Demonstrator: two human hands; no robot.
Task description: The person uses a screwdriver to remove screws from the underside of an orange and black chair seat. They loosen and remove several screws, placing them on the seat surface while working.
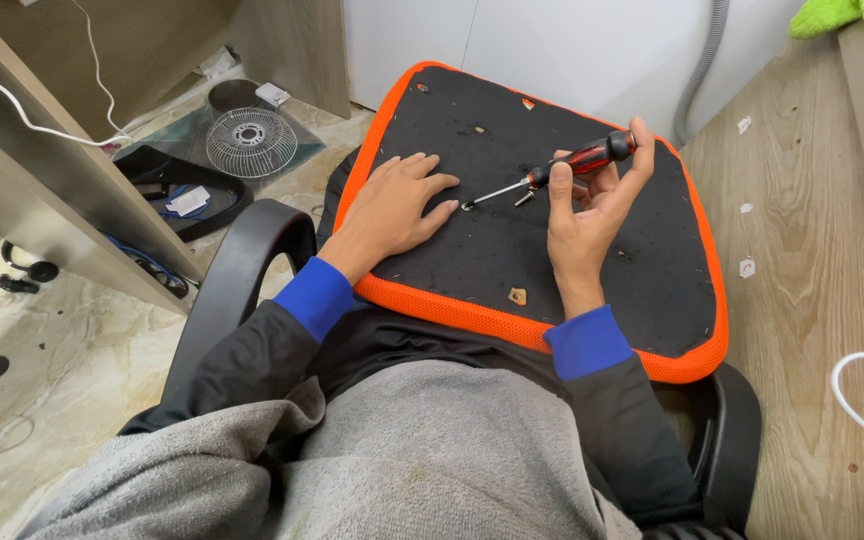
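Observation:
A black chair seat with an orange mesh rim (pixel 422 300) lies upside down across my lap. My left hand (pixel 397 205) rests flat on its black underside, fingers spread. My right hand (pixel 587 215) grips a screwdriver (pixel 552 172) with a red and black handle; its metal tip points left and touches a small washer or screw (pixel 468 205) just beside my left fingertips. A second small metal screw (pixel 524 199) lies below the shaft.
A black armrest (pixel 237 275) curves at my left knee, another black part (pixel 727 440) at the right. A round fan grille (pixel 250 142) and black base lie on the marble floor at left. Wooden boards stand at right, with a white cable (pixel 857 405).

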